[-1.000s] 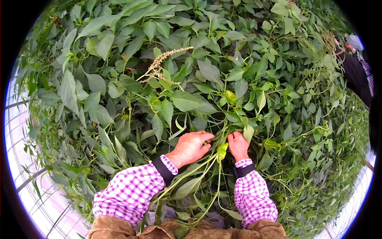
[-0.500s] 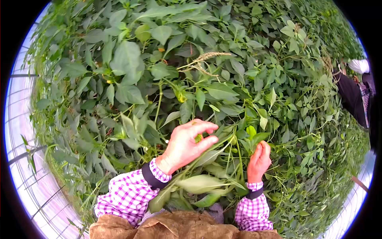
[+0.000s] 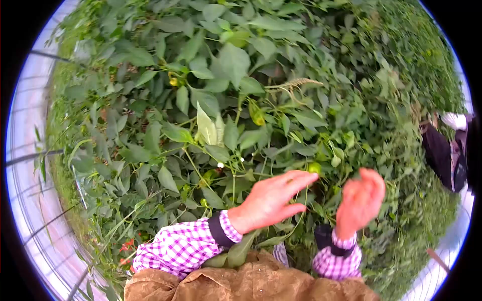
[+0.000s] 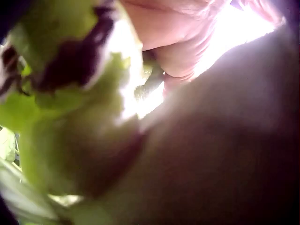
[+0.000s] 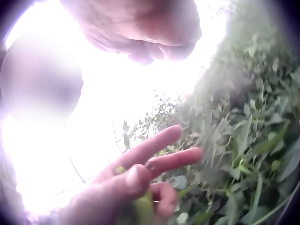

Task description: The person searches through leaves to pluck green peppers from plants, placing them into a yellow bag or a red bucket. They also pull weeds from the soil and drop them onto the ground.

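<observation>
Dense pepper plants (image 3: pixel 226 115) fill the head view. My left hand (image 3: pixel 273 198) hovers over the leaves with its fingers stretched forward, and it grips nothing I can see. In the blurred left wrist view its fingers (image 4: pixel 178 51) lie beside a big leaf (image 4: pixel 61 117). My right hand (image 3: pixel 359 200) is raised clear of the foliage to the right and is blurred by motion. The right wrist view shows that hand (image 5: pixel 140 187) with two fingers straight while the thumb and curled fingers pinch a small green pepper (image 5: pixel 142 208). A round green fruit (image 3: pixel 314 168) hangs on the plant between the hands.
Another person (image 3: pixel 444 150) in dark clothes stands among the plants at the right edge. Yellowish peppers (image 3: pixel 257 119) hang higher in the leaves, near a pale seed spike (image 3: pixel 296 83). Greenhouse framing (image 3: pixel 35 155) runs along the left.
Both hands have come out of the stems they were working in and lifted. The left hand has opened, and the right has swung to the right. The head view has shifted across the plants.
</observation>
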`<state>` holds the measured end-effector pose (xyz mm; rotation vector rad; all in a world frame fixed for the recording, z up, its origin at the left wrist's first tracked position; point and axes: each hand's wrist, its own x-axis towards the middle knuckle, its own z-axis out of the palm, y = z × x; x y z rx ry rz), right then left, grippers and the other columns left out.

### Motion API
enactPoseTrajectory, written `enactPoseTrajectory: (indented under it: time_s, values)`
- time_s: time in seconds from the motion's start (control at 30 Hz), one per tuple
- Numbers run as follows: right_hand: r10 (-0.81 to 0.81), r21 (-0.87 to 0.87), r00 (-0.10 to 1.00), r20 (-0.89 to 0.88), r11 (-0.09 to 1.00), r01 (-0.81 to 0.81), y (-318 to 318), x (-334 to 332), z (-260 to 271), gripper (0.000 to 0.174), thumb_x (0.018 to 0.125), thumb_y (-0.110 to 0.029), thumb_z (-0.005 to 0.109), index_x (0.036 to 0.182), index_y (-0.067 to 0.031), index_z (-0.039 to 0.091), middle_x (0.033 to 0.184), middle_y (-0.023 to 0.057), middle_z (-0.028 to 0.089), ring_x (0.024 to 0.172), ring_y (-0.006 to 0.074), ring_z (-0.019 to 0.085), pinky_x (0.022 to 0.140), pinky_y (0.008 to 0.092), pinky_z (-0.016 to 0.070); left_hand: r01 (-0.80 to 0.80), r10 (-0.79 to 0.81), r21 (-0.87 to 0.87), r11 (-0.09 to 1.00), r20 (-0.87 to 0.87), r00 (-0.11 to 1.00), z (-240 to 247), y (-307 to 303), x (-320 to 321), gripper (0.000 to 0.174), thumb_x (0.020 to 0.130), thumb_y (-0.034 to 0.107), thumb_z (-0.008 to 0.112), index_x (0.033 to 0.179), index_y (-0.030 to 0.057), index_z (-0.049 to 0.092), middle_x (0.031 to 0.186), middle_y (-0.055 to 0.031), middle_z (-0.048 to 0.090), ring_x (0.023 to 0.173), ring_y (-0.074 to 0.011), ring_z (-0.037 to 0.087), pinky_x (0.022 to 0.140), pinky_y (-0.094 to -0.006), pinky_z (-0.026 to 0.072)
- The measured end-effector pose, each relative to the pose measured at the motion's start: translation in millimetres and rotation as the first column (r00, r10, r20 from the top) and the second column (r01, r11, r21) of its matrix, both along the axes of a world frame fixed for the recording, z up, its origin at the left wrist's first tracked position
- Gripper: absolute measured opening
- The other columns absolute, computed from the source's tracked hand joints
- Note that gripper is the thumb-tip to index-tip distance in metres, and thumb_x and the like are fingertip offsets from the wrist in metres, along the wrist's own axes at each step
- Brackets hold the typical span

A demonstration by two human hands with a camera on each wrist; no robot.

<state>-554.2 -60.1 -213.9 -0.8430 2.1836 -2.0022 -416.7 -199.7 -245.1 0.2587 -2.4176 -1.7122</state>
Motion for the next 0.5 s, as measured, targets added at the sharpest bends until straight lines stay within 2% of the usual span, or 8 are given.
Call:
enactPoseTrajectory:
  time_s: [0.07, 0.13, 0.2, 0.3, 0.37, 0.4, 0.47, 0.5]
  values:
    - [-0.08, 0.307, 0.98, 0.184, 0.952, 0.02, -25, -15, 12, 0.019, 0.099, -0.011, 0.041, 0.105, 0.0, 0.056, 0.069, 0.0009, 0.054, 0.05, 0.0032, 0.037, 0.044, 0.0183, 0.0294, 0.042, -0.043, 0.014, 0.999, 0.112, 0.993, -12, -3, 13, 0.059, 0.076, 0.02, 0.073, 0.129, 0.0113, 0.05, 0.122, -0.0118, 0.057, 0.102, -0.0288, 0.061, 0.084, -0.0356, 0.0522]
    - [-0.075, 0.328, 0.943, 0.324, 0.944, -0.037, -3, -55, -21, 0.02, 0.099, -0.016, 0.045, 0.103, -0.0015, 0.058, 0.065, -0.0002, 0.055, 0.05, 0.0035, 0.04, 0.045, 0.0184, 0.0315, 0.066, -0.063, 0.001, 0.998, 0.311, 0.948, -33, -1, 34, 0.056, 0.074, 0.02, 0.073, 0.125, 0.009, 0.053, 0.118, -0.014, 0.057, 0.095, -0.0336, 0.061, 0.079, -0.0398, 0.0503]
    - [-0.174, 0.491, 0.873, 0.455, 0.867, -0.084, 25, -80, -54, 0.021, 0.098, -0.017, 0.046, 0.104, -0.0018, 0.058, 0.07, 0.0021, 0.059, 0.051, 0.0043, 0.043, 0.046, 0.019, 0.0352, 0.156, -0.132, -0.022, 0.988, 0.424, 0.896, -57, 5, 60, 0.053, 0.074, 0.021, 0.073, 0.123, 0.0084, 0.055, 0.115, -0.0137, 0.059, 0.094, -0.0344, 0.061, 0.078, -0.04, 0.0498]
    - [-0.231, 0.588, 0.617, 0.752, 0.66, -0.469, 74, -99, -111, 0.022, 0.093, -0.017, 0.047, 0.103, -0.0023, 0.061, 0.08, 0.0052, 0.066, 0.063, 0.0096, 0.058, 0.056, 0.0218, 0.0462, 0.191, -0.1, -0.149, 0.97, 0.472, 0.876, -79, 16, 92, 0.039, 0.076, 0.021, 0.07, 0.112, 0.0083, 0.062, 0.101, -0.0133, 0.065, 0.091, -0.0325, 0.062, 0.076, -0.0404, 0.0504]
    - [-0.239, 0.685, 0.647, 0.723, 0.362, -0.632, 104, -104, -161, 0.022, 0.091, -0.017, 0.052, 0.099, -0.0004, 0.063, 0.08, 0.0045, 0.066, 0.065, 0.011, 0.06, 0.056, 0.024, 0.0467, 0.158, -0.051, -0.175, 0.972, 0.498, 0.865, -84, 11, 100, 0.031, 0.074, 0.016, 0.07, 0.103, 0.0078, 0.064, 0.091, -0.012, 0.065, 0.084, -0.0321, 0.063, 0.073, -0.0401, 0.0514]
    - [-0.232, 0.703, 0.675, 0.701, 0.389, -0.596, 118, -99, -188, 0.023, 0.089, -0.017, 0.051, 0.095, 0.0003, 0.065, 0.079, 0.009, 0.066, 0.066, 0.0165, 0.061, 0.058, 0.0284, 0.0487, 0.089, 0.018, -0.183, 0.979, 0.516, 0.857, -92, 8, 108, 0.027, 0.073, 0.017, 0.07, 0.098, 0.0069, 0.067, 0.09, -0.0132, 0.066, 0.082, -0.0323, 0.064, 0.072, -0.04, 0.0519]
    - [0.025, 0.751, 0.788, 0.615, 0.287, -0.595, 130, -102, -233, 0.028, 0.089, -0.023, 0.052, 0.095, 0.0007, 0.066, 0.083, 0.0164, 0.067, 0.071, 0.0266, 0.064, 0.063, 0.0356, 0.0513, 0.045, 0.074, -0.197, 0.979, 0.556, 0.828, -100, -3, 119, 0.024, 0.074, 0.014, 0.069, 0.097, 0.0057, 0.069, 0.09, -0.0141, 0.067, 0.081, -0.0315, 0.065, 0.072, -0.0376, 0.0526]
    - [0.085, 0.838, 0.852, 0.517, 0.152, -0.524, 133, -104, -243, 0.032, 0.09, -0.027, 0.051, 0.096, 0.0007, 0.066, 0.088, 0.0191, 0.066, 0.077, 0.0308, 0.064, 0.069, 0.0382, 0.0512, 0.008, 0.097, -0.178, 0.984, 0.576, 0.811, -101, -9, 124, 0.024, 0.074, 0.011, 0.068, 0.098, 0.0055, 0.069, 0.089, -0.0133, 0.067, 0.08, -0.03, 0.065, 0.071, -0.0363, 0.0525]
